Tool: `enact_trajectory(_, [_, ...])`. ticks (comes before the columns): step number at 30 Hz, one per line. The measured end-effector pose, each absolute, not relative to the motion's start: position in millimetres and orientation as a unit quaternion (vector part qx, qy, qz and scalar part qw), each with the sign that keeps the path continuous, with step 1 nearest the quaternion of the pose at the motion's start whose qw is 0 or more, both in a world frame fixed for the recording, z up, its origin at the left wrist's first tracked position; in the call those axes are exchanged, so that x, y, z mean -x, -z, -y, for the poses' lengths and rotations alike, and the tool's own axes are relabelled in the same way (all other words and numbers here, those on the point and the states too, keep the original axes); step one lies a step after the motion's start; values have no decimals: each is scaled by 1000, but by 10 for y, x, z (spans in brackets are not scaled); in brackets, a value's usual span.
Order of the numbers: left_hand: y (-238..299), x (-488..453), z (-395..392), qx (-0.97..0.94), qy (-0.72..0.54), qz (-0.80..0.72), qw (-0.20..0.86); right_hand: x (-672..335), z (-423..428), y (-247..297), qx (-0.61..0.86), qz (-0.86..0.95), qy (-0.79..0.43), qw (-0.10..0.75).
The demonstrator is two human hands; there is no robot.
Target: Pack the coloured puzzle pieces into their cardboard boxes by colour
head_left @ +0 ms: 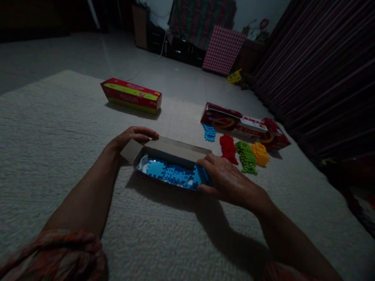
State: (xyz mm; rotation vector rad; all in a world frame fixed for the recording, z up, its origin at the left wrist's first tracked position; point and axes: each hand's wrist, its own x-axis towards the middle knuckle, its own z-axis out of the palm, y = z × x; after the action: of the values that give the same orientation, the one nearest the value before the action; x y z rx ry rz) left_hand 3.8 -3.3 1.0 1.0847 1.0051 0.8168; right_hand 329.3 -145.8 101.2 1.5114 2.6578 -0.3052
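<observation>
The cream looped carpet [43, 136] carries everything. At 11 o'clock from the hands, well apart, lies a closed long red-and-green cardboard carton [131, 95].

The left hand [133, 136] sits at the 9 o'clock end of the open cardboard box [175, 150]. Its grip is narrow, the fingers curled over the far corner beside the raised end flap. This long, shallow box lies flat at the centre, plain brown on its folded-back lid, with a white liner showing at its left end. Flat blue plastic interlocking tiles [172, 173] fill its floor.

The right hand [225, 179] holds the 3 o'clock end, thumb on the near wall and fingers over the rim.

At 1 o'clock lie small heaps of blue pieces [209, 133], red pieces [228, 148], green pieces [246, 157] and yellow pieces [260, 153]. Just behind them lies an opened red printed carton [243, 127].
</observation>
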Motion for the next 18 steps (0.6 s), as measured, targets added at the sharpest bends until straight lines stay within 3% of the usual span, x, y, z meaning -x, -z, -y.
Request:
enact_trajectory(7, [-50,-49,12,-487,-357,-439,665,-3341,1501,-1024,-486,-869,89,-13])
enact_trajectory(11, [-51,-52,15,-484,-353,-440,669,-3507,1385,-1025,-475,-873,70,-85])
enact_trajectory(15, [-44,-52,8,-483,-346,-439,674,-3811,896,-905,-527,-840,22,-129])
enact_trajectory(18, [-37,-56,11,-473,-354,-441,676,-4024,380,-722,-605,-789,11,-107])
